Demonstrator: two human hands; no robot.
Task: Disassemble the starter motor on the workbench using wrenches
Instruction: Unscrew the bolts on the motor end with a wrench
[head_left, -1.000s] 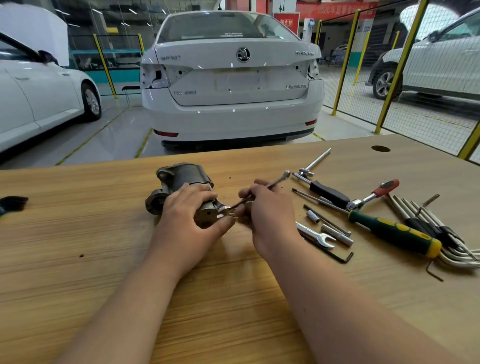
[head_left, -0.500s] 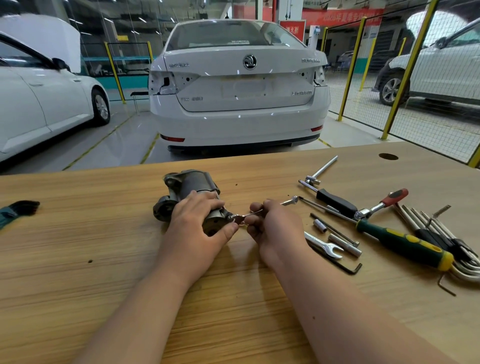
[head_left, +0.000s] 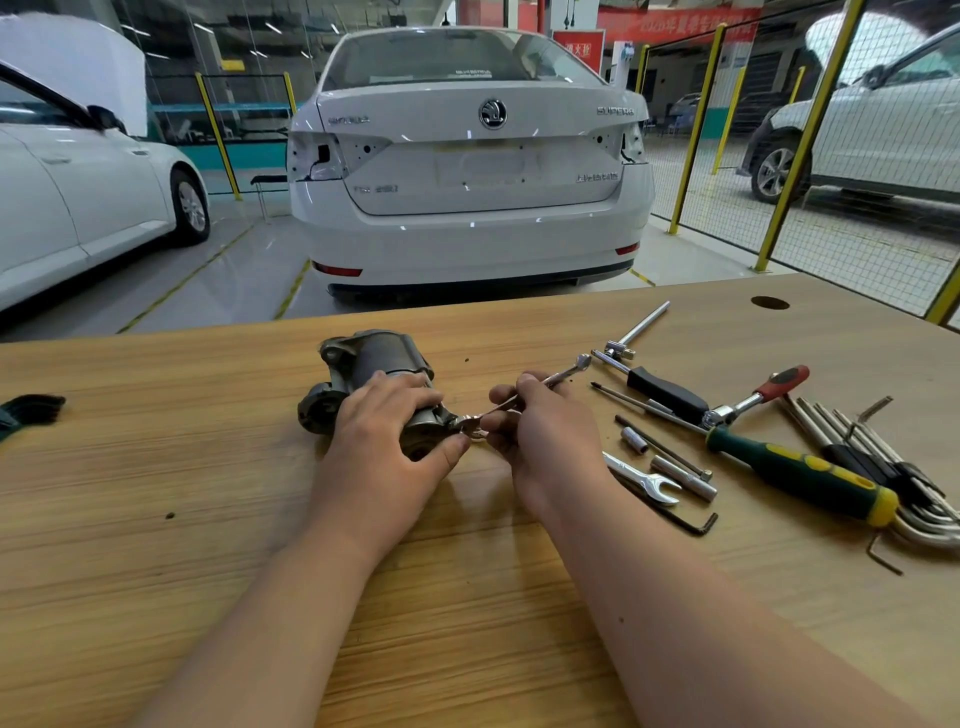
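The starter motor (head_left: 379, 353) lies on the table (head_left: 156, 519). The left hand (head_left: 384, 441) curls its fingers round it. The right hand (head_left: 545, 436) pinches a small wrench (head_left: 571, 369) against its end. The white car (head_left: 467, 208) behind says SUPERB.

One starter motor (head_left: 374, 358), two wrenches (head_left: 644, 478), two hands (head_left: 384, 447), three cars (head_left: 467, 171)

Starter motor (head_left: 379, 353) half under left hand (head_left: 384, 447), hex keys (head_left: 930, 527) cut off — right edge.
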